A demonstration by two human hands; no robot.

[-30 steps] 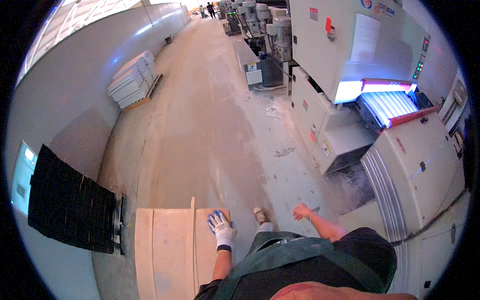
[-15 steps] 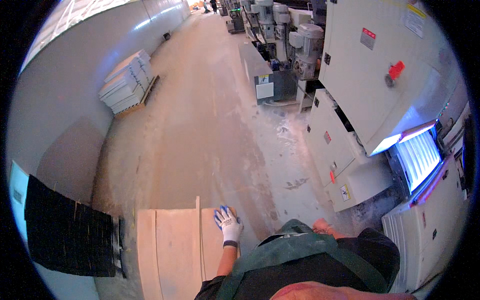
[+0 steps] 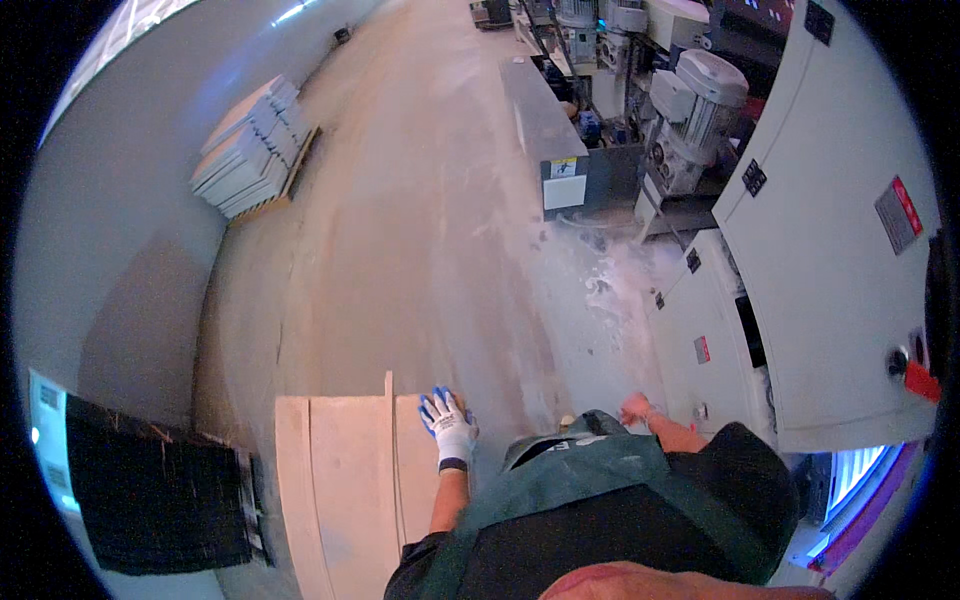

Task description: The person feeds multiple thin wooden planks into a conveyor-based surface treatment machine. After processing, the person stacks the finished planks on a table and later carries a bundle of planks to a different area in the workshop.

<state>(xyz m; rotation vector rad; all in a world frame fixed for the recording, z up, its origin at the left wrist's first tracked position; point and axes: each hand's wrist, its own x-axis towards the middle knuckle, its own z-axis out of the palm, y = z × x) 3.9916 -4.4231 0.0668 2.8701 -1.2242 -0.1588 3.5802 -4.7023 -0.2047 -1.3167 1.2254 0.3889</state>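
Observation:
My left hand (image 3: 449, 424), in a white glove with blue fingertips, lies with fingers spread on the far right corner of a pale wooden panel (image 3: 345, 470). Two thin wooden strips run lengthwise over this panel; the longer strip (image 3: 390, 450) juts past its far edge. To the right of my dark green apron (image 3: 570, 485), my bare right hand (image 3: 637, 408) is held out with its fingers curled. A bit of something whitish shows just below it, too small to make out.
Light grey machine cabinets (image 3: 820, 230) stand close on my right, with a motor (image 3: 705, 100) beyond them. A low metal box (image 3: 560, 140) borders the dusty aisle. Stacked panels (image 3: 255, 150) rest on a pallet by the left wall. A black slab-like stack (image 3: 155, 490) is at near left.
My view has shifted, so the cabinets appear nearer and farther right. The left hand stays on the panel's corner. My right hand reaches slightly farther forward.

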